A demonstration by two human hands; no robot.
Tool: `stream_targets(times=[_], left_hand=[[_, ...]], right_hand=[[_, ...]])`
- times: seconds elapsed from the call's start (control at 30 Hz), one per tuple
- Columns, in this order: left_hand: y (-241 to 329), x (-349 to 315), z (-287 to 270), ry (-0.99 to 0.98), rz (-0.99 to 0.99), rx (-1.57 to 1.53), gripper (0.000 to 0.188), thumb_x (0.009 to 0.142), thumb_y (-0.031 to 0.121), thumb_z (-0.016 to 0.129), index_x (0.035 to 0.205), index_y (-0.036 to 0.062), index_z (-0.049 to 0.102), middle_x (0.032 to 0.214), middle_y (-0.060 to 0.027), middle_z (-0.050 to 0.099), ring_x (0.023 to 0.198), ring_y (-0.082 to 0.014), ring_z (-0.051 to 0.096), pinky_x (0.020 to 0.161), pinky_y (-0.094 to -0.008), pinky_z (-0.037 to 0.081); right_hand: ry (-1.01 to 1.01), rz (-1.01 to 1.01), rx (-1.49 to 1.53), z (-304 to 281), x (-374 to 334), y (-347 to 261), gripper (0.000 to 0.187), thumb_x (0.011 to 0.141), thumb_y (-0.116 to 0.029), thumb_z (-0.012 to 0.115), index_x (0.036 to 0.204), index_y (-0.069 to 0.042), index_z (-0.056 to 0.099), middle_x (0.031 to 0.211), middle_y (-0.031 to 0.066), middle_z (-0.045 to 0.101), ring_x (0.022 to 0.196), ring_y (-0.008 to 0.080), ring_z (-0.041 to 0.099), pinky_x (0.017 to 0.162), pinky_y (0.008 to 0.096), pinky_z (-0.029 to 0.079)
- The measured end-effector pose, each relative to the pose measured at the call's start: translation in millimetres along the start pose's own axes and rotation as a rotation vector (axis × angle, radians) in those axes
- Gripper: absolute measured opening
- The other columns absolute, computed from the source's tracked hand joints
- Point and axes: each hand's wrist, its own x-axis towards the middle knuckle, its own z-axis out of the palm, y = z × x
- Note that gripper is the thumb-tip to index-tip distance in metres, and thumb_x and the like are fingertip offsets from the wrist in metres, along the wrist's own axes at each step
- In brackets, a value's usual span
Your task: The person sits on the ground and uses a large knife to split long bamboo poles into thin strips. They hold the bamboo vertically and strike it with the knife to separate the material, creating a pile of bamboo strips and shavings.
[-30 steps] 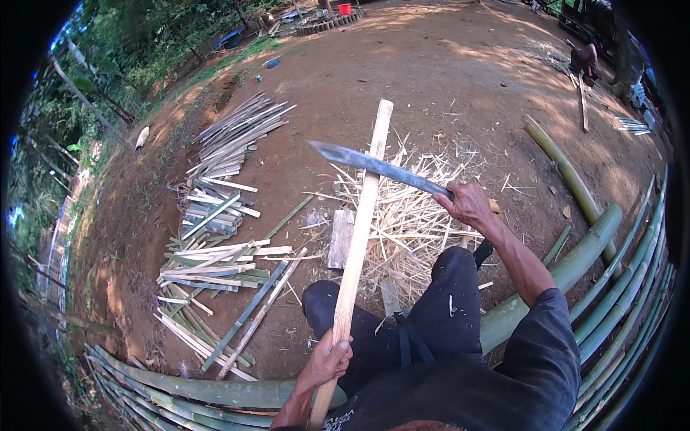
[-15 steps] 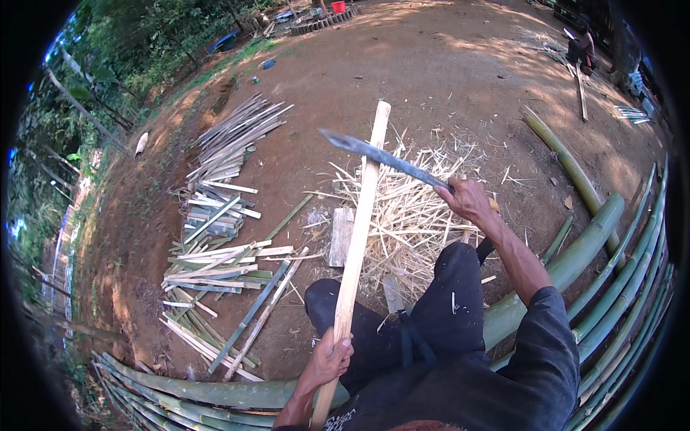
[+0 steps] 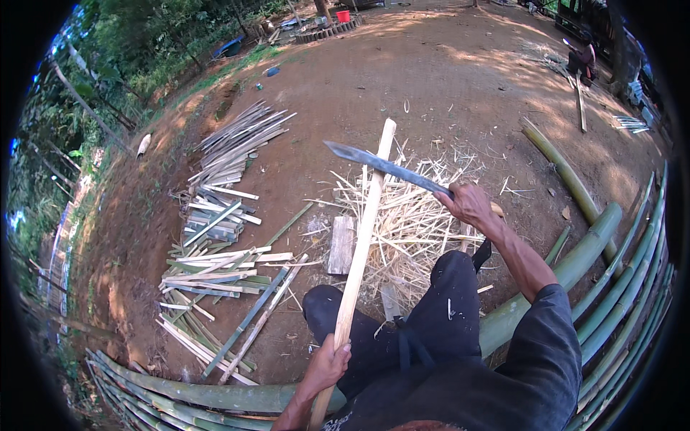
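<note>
My left hand (image 3: 330,363) is wrapped round the lower part of a long, pale wooden strip (image 3: 365,241). The strip slants up and away from me, past my left knee, its far end raised over the ground. In my right hand (image 3: 468,205) is the handle of a machete (image 3: 392,167). Its dark blade points left and lies across the strip near the far end; I cannot tell how deep the edge sits. Beneath them spreads a heap of pale shavings (image 3: 410,237), with a weathered wood block (image 3: 341,245) at its left side.
Split bamboo strips (image 3: 230,273) lie in piles at the left. Thick green bamboo poles (image 3: 568,273) stretch along my right, and more poles (image 3: 215,395) lie at the lower left. Another person (image 3: 583,59) sits at the far right. A red bucket (image 3: 343,16) stands far off.
The whole view has shifted slightly, with the ground appearing a little lower. The machete still crosses the strip near its far end, and both hands keep their grips.
</note>
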Motion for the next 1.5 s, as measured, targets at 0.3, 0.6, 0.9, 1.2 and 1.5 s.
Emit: stream_targets(times=[0.3,0.6,0.9,1.2,1.5], left_hand=[[-18.5,-9.3,-0.6,-0.022,0.025,0.009,0.022,0.101,0.021,0.047,0.114,0.0038,0.045,0.071,0.0005,0.046,0.053,-0.0052,0.04,0.045,-0.0223,0.035],[10.3,4.3,-1.2,-0.189,0.06,-0.399,0.029,0.102,0.03,0.044,0.116,0.0043,0.044,0.07,-0.0007,0.04,0.047,-0.0056,0.035,0.04,-0.0209,0.031],[30.0,4.8,-9.5,-0.206,0.073,-0.505,0.026,0.101,0.028,0.044,0.113,0.0049,0.045,0.068,-0.0003,0.035,0.045,-0.005,0.03,0.037,-0.0203,0.027],[17.0,1.5,-6.7,-0.276,0.071,-0.592,0.027,0.102,0.029,0.045,0.112,0.0042,0.044,0.069,0.0001,0.035,0.045,-0.0039,0.029,0.036,-0.0195,0.028],[11.9,-8.8,-6.1,-0.298,0.036,-0.619,0.025,0.101,0.027,0.045,0.112,0.0054,0.045,0.068,0.0003,0.034,0.044,-0.0042,0.028,0.035,-0.0197,0.025]], right_hand=[[0.094,0.345,0.164,-8.9,26.3,37.6,0.077,0.091,-0.065,0.041,0.068,0.006,0.062,0.054,0.0245,0.053,0.054,0.0367,0.057,0.056,0.0497,0.043],[0.232,0.269,0.366,26.0,-32.3,-5.0,0.07,0.09,-0.061,0.046,0.069,0.005,0.058,0.053,0.0228,0.051,0.054,0.0345,0.057,0.06,0.0491,0.045],[0.179,-0.328,0.102,14.4,-39.8,-26.6,0.06,0.084,-0.061,0.057,0.075,-0.002,0.059,0.058,0.016,0.058,0.049,0.0337,0.059,0.049,0.0451,0.046],[0.094,-0.289,0.082,13.1,-47.2,-21.4,0.06,0.087,-0.061,0.053,0.075,-0.002,0.058,0.054,0.0171,0.056,0.052,0.0357,0.06,0.052,0.0474,0.046],[0.031,-0.02,0.127,8.8,-26.9,-22.7,0.061,0.091,-0.058,0.048,0.077,-0.001,0.064,0.053,0.017,0.058,0.052,0.0336,0.061,0.094,0.0556,0.039]])
